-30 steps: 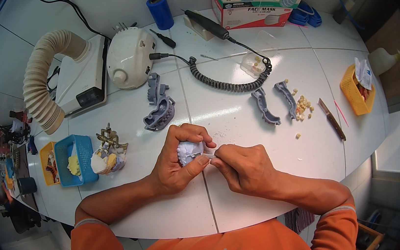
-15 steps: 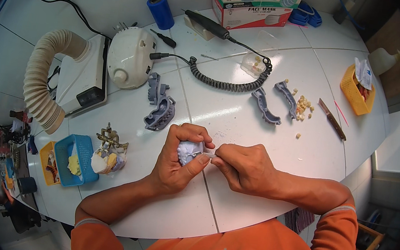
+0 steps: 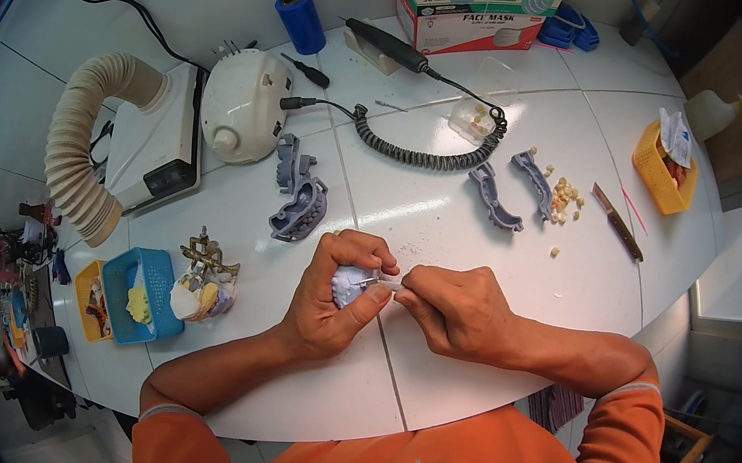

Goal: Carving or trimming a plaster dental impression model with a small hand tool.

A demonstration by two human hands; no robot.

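My left hand [image 3: 333, 296] is wrapped round a pale lavender dental cast [image 3: 349, 286], its thumb and fingers curled about the edges. Pinched in my right hand [image 3: 458, 307] is a small slender tool [image 3: 390, 282], mostly hidden by the fingers; its thin tip meets the cast beside my left thumb. Both hands are just above the white table, near its front edge. White crumbs [image 3: 411, 247] lie scattered beyond them.
Grey dental impression pieces [image 3: 300, 209] lie left, more [image 3: 493, 200] right, near loose artificial teeth [image 3: 565, 199] and a knife [image 3: 617, 223]. A white control unit [image 3: 243, 107] feeds a coiled-cord handpiece [image 3: 387, 46]. A hose [image 3: 79, 143], blue basket [image 3: 142, 297] and brass articulator [image 3: 208, 254] stand left.
The hands and cast keep nearly the same place and grip. The whole view has shifted very slightly; nothing on the table has been moved.
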